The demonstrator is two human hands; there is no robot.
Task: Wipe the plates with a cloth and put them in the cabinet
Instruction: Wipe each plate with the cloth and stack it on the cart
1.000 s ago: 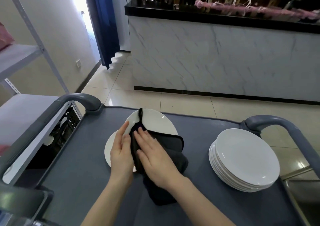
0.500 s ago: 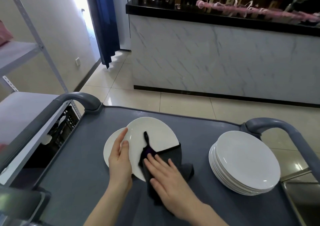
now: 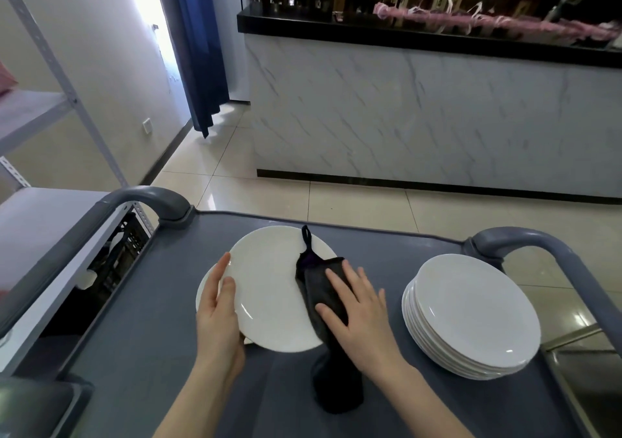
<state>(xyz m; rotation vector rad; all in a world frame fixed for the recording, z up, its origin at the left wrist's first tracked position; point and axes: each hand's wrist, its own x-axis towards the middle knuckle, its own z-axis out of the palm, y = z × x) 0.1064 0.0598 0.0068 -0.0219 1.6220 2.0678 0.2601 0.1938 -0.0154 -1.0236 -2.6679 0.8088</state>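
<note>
Middle of grey cart [image 3: 134, 353] top: white plate [image 3: 269, 289], lying over second plate [image 3: 201, 293] whose edge peeks out toward cart's left side. Left hand [image 3: 218, 313] rests on plate rim, fingers straight and together, thumb hidden. Right hand [image 3: 360, 316] flat, fingers spread, presses black cloth [image 3: 319, 286] onto plate. Cloth tail trails toward cart's near edge. Stack of plates [image 3: 471, 313] at cart's right end, apart from cloth.

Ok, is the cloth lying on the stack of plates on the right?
No, the black cloth lies on the left plate under the right hand, apart from the stack of plates.
</note>
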